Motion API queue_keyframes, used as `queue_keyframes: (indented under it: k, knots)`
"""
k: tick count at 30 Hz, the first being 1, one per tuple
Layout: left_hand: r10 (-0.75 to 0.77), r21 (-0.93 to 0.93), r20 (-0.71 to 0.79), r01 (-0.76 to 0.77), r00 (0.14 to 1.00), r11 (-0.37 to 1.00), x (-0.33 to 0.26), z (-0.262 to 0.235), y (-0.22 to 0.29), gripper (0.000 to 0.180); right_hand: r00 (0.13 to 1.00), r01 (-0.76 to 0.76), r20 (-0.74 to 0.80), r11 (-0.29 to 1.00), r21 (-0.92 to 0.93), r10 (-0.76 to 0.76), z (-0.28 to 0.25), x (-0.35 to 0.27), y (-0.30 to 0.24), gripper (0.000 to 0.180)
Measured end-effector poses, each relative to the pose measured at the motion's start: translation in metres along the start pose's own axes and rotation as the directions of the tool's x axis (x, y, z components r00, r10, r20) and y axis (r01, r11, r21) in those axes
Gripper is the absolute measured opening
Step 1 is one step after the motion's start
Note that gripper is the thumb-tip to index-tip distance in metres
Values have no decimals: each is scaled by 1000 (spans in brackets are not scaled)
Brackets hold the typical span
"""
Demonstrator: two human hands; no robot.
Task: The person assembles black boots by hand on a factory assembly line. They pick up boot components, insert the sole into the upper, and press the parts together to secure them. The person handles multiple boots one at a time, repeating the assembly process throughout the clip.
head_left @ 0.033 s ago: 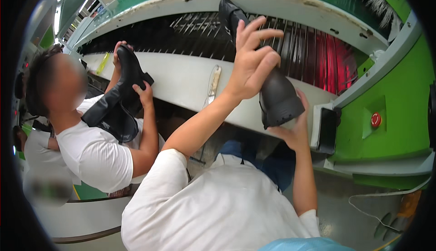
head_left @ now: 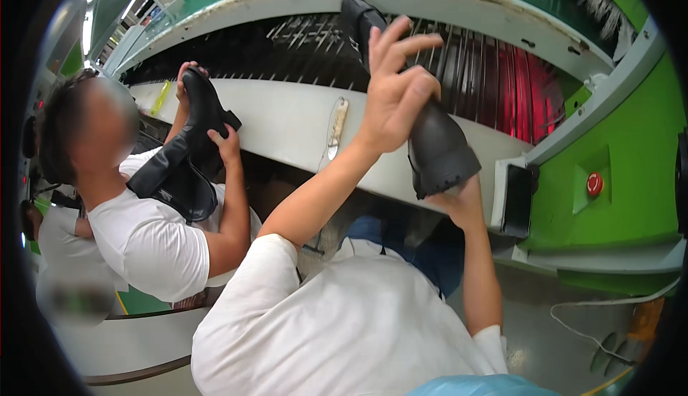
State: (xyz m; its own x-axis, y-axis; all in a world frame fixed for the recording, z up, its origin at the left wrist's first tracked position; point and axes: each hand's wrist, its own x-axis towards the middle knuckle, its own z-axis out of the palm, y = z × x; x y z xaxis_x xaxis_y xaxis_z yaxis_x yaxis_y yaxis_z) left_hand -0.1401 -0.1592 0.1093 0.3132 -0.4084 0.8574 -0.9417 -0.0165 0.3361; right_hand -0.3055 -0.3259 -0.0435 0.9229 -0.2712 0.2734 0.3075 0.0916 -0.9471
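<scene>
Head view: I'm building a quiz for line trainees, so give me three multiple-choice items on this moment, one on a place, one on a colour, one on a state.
1. Where is the round red button?
A. on the green machine panel at the right
B. on the floor
C. on the co-worker's shirt

2. What colour is the boot that the person's hands hold?
A. white
B. black
C. red

3. How does the left hand meet that boot?
A. resting far from it
B. clenched in a fist beneath it
C. against its shaft, fingers spread

Key: 1 A, the round red button sits on the green machine panel. 2 B, the glossy black leather boot is dark all over. 3 C, the left hand lies on the shaft with fingers splayed, while the right hand supports the boot from below.
</scene>
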Motion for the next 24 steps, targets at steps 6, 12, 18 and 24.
queue_keyframes:
  k: [6, 12, 18, 24]
  knots:
    - [-537, -712, 72, 420, 840, 562, -64, -6, 18, 73, 975, 188, 21, 781, -596, -219, -6, -2, -42, 107]
    - [-463, -190, 376, 555, 803, 810, -156, -21, 2, 139, 903, 413, 310, 399, -819, -298, -30, -8, -60, 88]
    - [-381, -51, 461, 452, 802, 891, -166, -15, 10, 127, 848, 519, 443, 286, -805, -293, -21, -8, -57, 51]
    - [-402, -13, 377, 438, 835, 899, -178, -11, 10, 107, 801, 592, 509, 291, -752, -315, -10, -4, -58, 39]
